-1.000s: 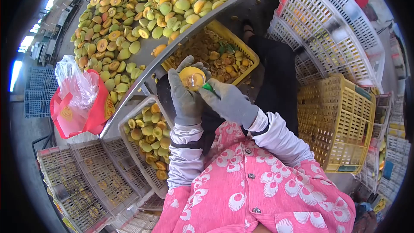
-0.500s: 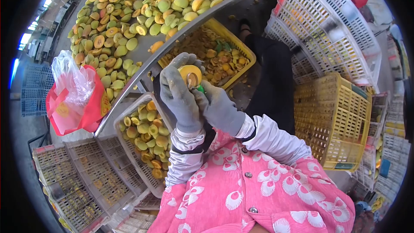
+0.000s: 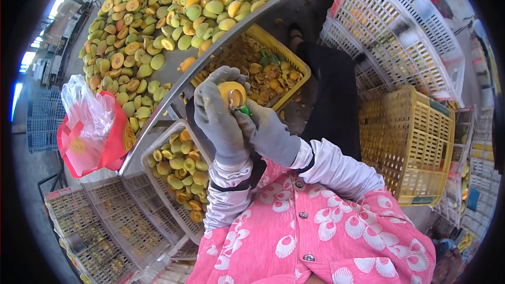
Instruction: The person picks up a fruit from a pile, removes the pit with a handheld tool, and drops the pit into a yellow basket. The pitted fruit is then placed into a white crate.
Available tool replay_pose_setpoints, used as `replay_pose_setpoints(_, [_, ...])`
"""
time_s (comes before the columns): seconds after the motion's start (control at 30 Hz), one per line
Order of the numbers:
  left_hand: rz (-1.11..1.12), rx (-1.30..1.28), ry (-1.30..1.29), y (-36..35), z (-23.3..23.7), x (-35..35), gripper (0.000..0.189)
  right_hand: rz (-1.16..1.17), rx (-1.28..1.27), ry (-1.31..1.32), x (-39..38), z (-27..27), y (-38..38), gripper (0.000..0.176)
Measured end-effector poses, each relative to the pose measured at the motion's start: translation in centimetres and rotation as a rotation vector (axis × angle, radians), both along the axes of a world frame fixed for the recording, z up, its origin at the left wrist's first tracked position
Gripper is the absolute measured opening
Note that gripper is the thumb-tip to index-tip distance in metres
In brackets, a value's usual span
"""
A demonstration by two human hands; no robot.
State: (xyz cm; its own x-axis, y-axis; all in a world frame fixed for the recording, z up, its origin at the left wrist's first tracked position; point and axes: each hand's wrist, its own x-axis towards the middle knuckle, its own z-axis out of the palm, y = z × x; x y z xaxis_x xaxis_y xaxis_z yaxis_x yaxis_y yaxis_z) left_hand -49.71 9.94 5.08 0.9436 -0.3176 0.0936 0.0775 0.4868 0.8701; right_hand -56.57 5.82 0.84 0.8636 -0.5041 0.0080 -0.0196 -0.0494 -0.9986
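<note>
Left hand (image 3: 218,121): gloved fingers curled round the half fruit (image 3: 226,91)
Right hand (image 3: 271,137): closed on the green-handled tool (image 3: 244,109), metal loop right at the cut face
Fruit's spot: up by the yellow crate (image 3: 302,67)

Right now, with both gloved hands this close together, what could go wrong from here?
The green-handled tool in the right hand has its metal loop against the fruit half, so a slip might catch the fingers of the left hand. The fruit half could also pop out of that grip if its surface is slick. Separately, an orange piece lies near the table's rim and might be knocked off.
</note>
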Motion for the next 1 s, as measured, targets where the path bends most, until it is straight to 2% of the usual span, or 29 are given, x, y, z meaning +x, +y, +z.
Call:
replay_pose_setpoints(0.07, [0.005,0.107,-0.175,0.0,-0.1,0.0,0.033,-0.034,0.049,-0.177,0.1,-0.5,0.3,0.038])
replay_pose_setpoints(0.2, [-0.123,0.144,-0.184,0.5,0.5,0.9,0.031,-0.076,0.096,-0.282,0.2,0.1,0.3,0.041])
replay_pose_setpoints(0.27, [-0.184,0.361,0.057,0.4,-0.2,1.6,0.035,0.226,0.687,0.230,-0.6,1.1,-1.1,0.042])
replay_pose_setpoints(0.4, [-0.246,0.356,0.024,0.2,-0.3,1.8,0.032,0.284,0.793,0.360,-0.8,2.8,-2.1,0.042])
replay_pose_setpoints(0.47, [-0.093,0.313,-0.096,-0.6,0.3,1.1,0.033,0.238,0.591,0.128,-0.3,1.3,-1.6,0.043])
replay_pose_setpoints(0.5, [-0.106,0.318,-0.100,-0.7,0.3,0.9,0.033,0.226,0.597,0.121,-0.1,0.4,-1.1,0.043])
replay_pose_setpoints(0.57, [-0.015,0.211,-0.071,-0.9,0.2,0.7,0.036,0.082,0.276,-0.055,0.6,-0.4,-0.8,0.043])
replay_pose_setpoints(0.6, [-0.028,0.177,-0.058,-0.8,0.1,0.7,0.040,0.082,0.279,-0.056,0.3,-0.3,-1.0,0.043])
replay_pose_setpoints(0.67, [-0.009,0.102,-0.022,-1.1,0.6,0.1,0.040,0.068,0.015,-0.001,-0.1,0.6,-1.7,0.045])
replay_pose_setpoints(0.73, [0.018,0.020,0.023,-1.3,0.7,-0.2,0.041,0.067,0.034,-0.035,0.0,0.8,-1.8,0.046])
replay_pose_setpoints(0.8, [-0.003,0.057,-0.087,-1.3,0.5,0.1,0.042,0.061,0.055,-0.069,0.0,1.1,-1.8,0.047])
replay_pose_setpoints(0.87, [-0.013,0.099,-0.161,-1.2,0.7,0.0,0.042,0.017,0.158,-0.214,0.1,1.5,-1.4,0.048])
replay_pose_setpoints(0.93, [-0.021,0.141,-0.235,-0.9,1.0,0.1,0.042,-0.002,0.101,-0.221,0.5,-0.1,-0.8,0.047])
replay_pose_setpoints(1.0, [-0.112,0.267,-0.313,-0.7,1.3,0.7,0.044,-0.026,0.045,-0.233,0.4,1.2,-1.3,0.046])
